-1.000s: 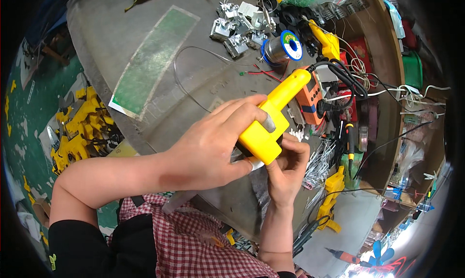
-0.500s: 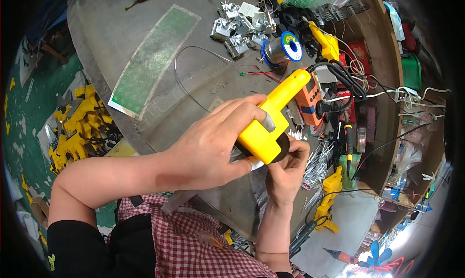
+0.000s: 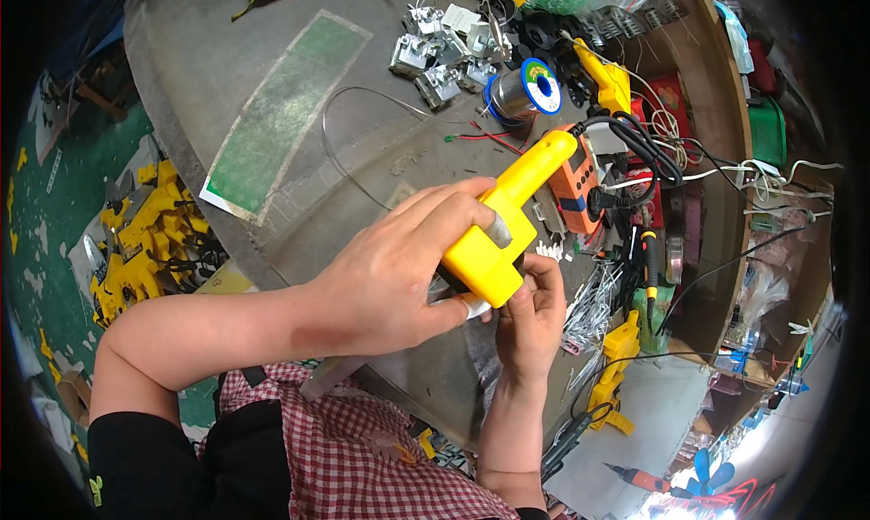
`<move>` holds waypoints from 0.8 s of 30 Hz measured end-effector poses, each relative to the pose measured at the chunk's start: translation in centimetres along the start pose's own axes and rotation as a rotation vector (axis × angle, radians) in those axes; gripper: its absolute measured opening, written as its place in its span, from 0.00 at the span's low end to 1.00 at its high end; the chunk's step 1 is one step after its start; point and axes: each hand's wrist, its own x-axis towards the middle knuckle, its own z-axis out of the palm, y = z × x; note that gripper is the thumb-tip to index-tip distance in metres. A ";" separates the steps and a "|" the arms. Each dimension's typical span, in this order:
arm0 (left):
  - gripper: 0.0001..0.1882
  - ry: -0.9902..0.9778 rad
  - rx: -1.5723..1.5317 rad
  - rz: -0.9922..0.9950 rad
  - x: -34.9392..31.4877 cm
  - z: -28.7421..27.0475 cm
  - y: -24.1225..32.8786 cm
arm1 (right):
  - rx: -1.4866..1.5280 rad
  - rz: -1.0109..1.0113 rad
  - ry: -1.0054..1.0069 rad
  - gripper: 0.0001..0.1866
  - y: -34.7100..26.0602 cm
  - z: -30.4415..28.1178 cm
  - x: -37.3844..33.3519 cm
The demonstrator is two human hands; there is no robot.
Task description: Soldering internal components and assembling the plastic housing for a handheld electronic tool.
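A yellow plastic tool housing (image 3: 494, 257) with a long handle is gripped in my left hand (image 3: 399, 262). Its handle slants up to the right, where a black cord leaves the end. White wrapping shows on a left fingertip under the housing. My right hand (image 3: 530, 316) is closed at the housing's lower right end, thumb and fingers bent against it. A sliver of a black part shows between the housing and these fingers; most of it is hidden, and I cannot tell what the fingertips pinch.
Beyond my hands lie a solder wire spool (image 3: 521, 96), metal brackets (image 3: 439, 53) and an orange box with buttons (image 3: 575, 189). Thin metal pieces (image 3: 589, 307) and a yellow tool (image 3: 616, 366) lie to the right. A green strip (image 3: 281, 116) is on the table; yellow housings (image 3: 149, 239) are heaped at left.
The black round part that stuck out beside my right fingers is now mostly out of sight. My right hand has shifted slightly left, its thumb now upright against the housing's end.
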 end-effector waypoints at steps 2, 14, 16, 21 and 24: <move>0.28 0.001 0.005 0.005 0.0 -0.1 0.1 | -0.005 0.007 0.010 0.17 -0.1 0.0 -0.1; 0.28 0.023 -0.003 0.046 0.3 0.3 0.0 | -0.029 0.033 -0.038 0.14 -0.1 0.3 0.6; 0.28 -0.006 0.011 -0.048 0.3 0.1 0.1 | -0.167 0.027 -0.074 0.12 -1.0 0.8 0.9; 0.30 0.030 -0.043 -0.045 0.2 -0.8 -0.8 | -0.985 -0.298 -0.076 0.14 -2.9 2.3 1.5; 0.30 0.011 -0.230 -0.271 0.5 -2.0 -0.2 | -1.240 -0.819 -0.217 0.13 -2.3 2.2 2.8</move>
